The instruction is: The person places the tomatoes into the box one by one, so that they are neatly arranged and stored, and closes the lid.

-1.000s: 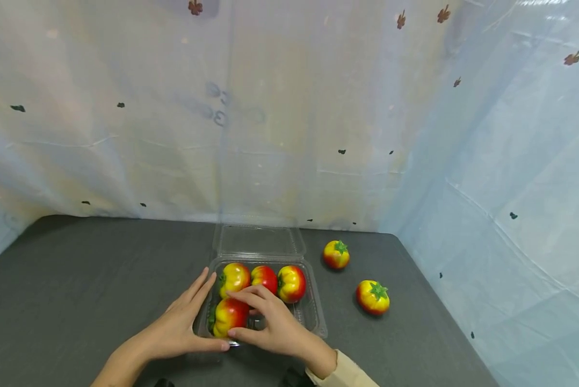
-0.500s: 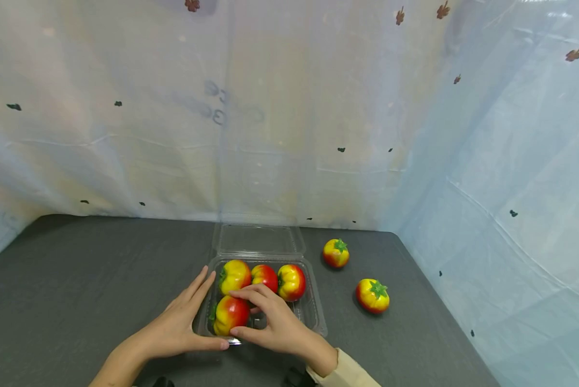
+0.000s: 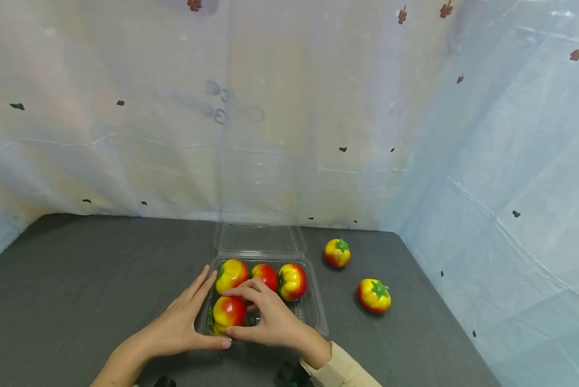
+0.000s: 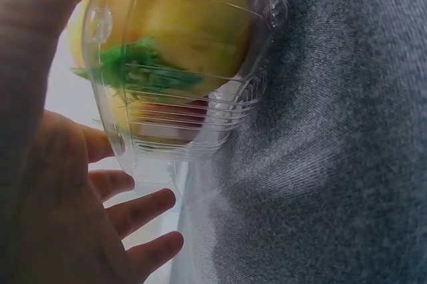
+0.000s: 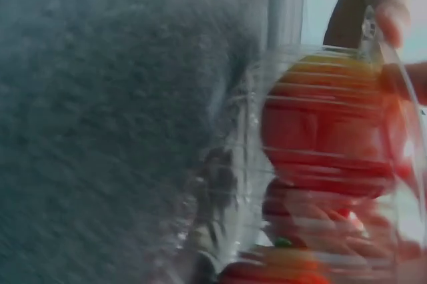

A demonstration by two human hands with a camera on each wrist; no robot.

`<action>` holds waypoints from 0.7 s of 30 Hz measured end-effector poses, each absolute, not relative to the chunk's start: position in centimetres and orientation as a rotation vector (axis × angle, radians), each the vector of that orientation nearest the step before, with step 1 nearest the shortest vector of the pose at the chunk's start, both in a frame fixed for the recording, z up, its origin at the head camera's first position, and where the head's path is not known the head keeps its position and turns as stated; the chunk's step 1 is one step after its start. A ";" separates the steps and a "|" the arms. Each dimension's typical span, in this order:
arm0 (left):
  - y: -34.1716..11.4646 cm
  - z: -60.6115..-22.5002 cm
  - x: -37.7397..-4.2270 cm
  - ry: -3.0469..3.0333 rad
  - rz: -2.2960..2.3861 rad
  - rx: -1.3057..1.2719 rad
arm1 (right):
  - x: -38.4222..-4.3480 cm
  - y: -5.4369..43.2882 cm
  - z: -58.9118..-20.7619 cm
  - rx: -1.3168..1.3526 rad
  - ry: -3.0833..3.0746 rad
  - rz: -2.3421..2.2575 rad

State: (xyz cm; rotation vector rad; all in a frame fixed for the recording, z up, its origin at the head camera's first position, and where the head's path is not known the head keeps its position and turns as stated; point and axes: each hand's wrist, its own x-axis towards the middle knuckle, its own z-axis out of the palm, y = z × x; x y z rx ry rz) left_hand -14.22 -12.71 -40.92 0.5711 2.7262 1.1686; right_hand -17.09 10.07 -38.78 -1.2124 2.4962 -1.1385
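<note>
The held fruit (image 3: pixel 229 312) is glossy and lobed like a bell pepper, deep red on its upper right and yellow toward its left and lower side, with green leaves (image 3: pixel 210 318) at its left edge. It sits in the lower left part of a clear plastic box (image 3: pixel 317 318), at the bottom centre of the frame.

Behind it, along the box's far side, lie three more fruits: a mostly yellow fruit (image 3: pixel 233 275) at left, a redder fruit (image 3: pixel 265 274) in the middle and a yellow-and-red fruit (image 3: pixel 292 282) at right. The transparent lid (image 3: pixel 260 239) is folded back above them. Right of the box, two loose fruits (image 3: pixel 337 253) with green tops stand on the dark grey table (image 3: pixel 101 269), well apart from it. A pale plastic sheet (image 3: pixel 270 107) fills the upper frame.

The right hand (image 3: pixel 272 320), in a cream sleeve (image 3: pixel 340 368), reaches in from the lower right; its fingers curl over the fruit's right side, gripping it and hiding part of the box's interior. The left hand (image 3: pixel 178 328) spreads around the box's near left corner, fingers extended along the left side, thumb by the near edge.
</note>
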 end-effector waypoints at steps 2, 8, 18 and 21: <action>-12.7 -41.0 -14.3 2.719 1.169 0.568 | -17.3 10.2 -38.5 -1.228 2.484 -1.120; -12.6 -40.9 -14.4 2.720 1.155 0.569 | -17.6 10.6 -38.1 -1.172 2.434 -1.095; -12.7 -41.0 -14.5 2.738 1.155 0.612 | -16.7 10.2 -39.0 -1.043 2.469 -1.165; -12.7 -41.1 -14.6 2.735 1.158 0.599 | -16.4 9.5 -39.1 -0.967 2.538 -1.197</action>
